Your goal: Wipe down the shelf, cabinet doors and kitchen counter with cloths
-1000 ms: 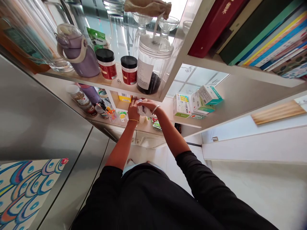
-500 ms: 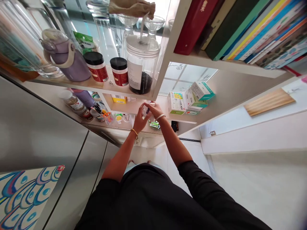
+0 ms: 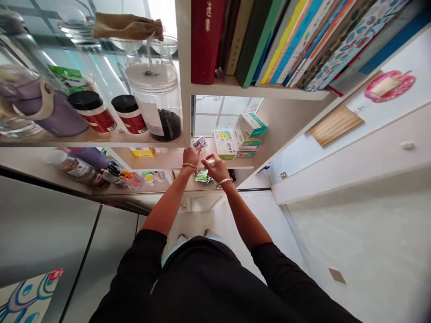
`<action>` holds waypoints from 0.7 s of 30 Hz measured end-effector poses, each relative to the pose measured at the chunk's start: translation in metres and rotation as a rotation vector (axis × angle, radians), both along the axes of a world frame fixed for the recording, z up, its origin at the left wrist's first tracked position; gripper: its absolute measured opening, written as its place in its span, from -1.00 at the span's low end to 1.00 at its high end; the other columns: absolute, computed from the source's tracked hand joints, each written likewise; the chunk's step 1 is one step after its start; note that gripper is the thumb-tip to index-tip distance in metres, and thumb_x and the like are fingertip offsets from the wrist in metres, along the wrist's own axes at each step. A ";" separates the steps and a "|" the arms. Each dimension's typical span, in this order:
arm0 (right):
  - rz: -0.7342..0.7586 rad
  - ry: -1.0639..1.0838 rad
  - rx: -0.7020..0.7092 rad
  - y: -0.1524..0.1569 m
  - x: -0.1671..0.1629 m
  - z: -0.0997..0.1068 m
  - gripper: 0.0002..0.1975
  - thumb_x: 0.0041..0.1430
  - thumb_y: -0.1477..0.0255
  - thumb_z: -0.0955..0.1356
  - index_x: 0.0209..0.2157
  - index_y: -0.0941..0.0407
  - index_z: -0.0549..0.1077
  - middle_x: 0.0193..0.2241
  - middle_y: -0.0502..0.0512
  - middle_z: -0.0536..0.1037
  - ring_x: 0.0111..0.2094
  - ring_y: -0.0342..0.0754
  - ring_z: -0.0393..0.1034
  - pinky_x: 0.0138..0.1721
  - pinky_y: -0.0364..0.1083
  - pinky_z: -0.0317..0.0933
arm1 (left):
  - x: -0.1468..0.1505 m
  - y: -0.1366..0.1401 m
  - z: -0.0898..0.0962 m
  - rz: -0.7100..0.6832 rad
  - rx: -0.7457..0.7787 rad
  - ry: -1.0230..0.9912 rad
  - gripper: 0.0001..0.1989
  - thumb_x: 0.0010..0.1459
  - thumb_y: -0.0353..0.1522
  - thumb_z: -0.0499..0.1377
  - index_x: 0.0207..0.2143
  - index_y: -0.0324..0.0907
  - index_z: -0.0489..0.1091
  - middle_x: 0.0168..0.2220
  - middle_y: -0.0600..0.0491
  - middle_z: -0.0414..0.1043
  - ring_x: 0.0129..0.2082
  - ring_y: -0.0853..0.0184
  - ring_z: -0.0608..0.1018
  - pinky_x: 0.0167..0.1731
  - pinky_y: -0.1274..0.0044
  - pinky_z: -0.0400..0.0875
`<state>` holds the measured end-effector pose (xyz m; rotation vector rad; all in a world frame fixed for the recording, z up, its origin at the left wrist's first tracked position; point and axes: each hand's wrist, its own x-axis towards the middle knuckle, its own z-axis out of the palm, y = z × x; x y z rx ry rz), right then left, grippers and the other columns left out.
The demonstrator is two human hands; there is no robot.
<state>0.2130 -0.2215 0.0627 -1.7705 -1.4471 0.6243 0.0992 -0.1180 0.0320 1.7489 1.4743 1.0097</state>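
My left hand (image 3: 191, 155) is closed around a small white box with a dark blue printed panel (image 3: 200, 142), which sticks up past the fingertips. Just to its right, my right hand (image 3: 218, 170) is curled with the fingertips pinched on a small white object (image 3: 211, 162); its kind is too small to tell. The two hands are apart, in front of the lower open shelf (image 3: 171, 158). Behind them on that shelf stand several medicine boxes (image 3: 225, 142) in white, green and yellow.
Above on the left, a shelf holds a purple bottle (image 3: 50, 107), two black-lidded jars (image 3: 129, 114) and a large clear jar (image 3: 155, 103). A row of books (image 3: 262, 45) fills the upper right shelf. Below the hands lie green packets (image 3: 202, 176); scissors and jars stand to the left.
My hands were together around a small white thing and have come apart, the left with the box, the right with the small white object. The view has swung to the right.
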 end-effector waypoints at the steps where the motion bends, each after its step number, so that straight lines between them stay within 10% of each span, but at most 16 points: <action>1: 0.018 0.028 -0.011 -0.008 0.003 -0.005 -0.48 0.23 -0.13 0.33 -0.16 0.05 0.41 -0.45 0.06 0.62 -0.47 -0.02 0.54 -0.37 -0.13 0.32 | 0.006 0.002 0.004 -0.001 0.020 0.112 -0.64 0.35 -0.20 0.17 0.03 -0.29 0.42 -0.03 -0.28 0.54 0.00 0.03 0.61 0.00 0.34 0.48; 6: 0.045 0.198 -0.016 -0.033 0.021 -0.021 -0.48 0.18 -0.14 0.34 -0.23 0.05 0.40 -0.51 -0.02 0.57 -0.61 -0.12 0.40 -0.50 -0.17 0.26 | 0.024 -0.004 0.010 0.003 0.046 0.425 -0.53 0.38 -0.10 0.07 0.02 -0.34 0.46 0.13 -0.37 0.38 0.08 -0.07 0.54 0.08 0.28 0.41; 11: 0.042 0.321 -0.007 -0.042 0.038 -0.020 -0.54 0.14 -0.05 0.38 -0.22 0.06 0.41 -0.54 -0.06 0.53 -0.66 -0.18 0.33 -0.60 -0.20 0.23 | 0.028 -0.014 -0.002 -0.092 0.125 0.378 -0.30 0.24 -0.11 0.25 0.31 -0.28 0.25 0.13 -0.28 0.33 0.07 -0.01 0.53 0.07 0.32 0.43; 21: 0.076 0.409 -0.053 -0.067 0.070 -0.035 -0.61 0.16 0.02 0.39 -0.23 0.06 0.41 -0.59 -0.15 0.43 -0.70 -0.22 0.25 -0.69 -0.23 0.15 | 0.039 0.012 0.008 -0.125 0.322 0.139 -0.40 0.17 -0.31 0.20 0.25 -0.27 0.26 -0.03 -0.15 0.41 -0.07 0.13 0.48 0.09 0.30 0.40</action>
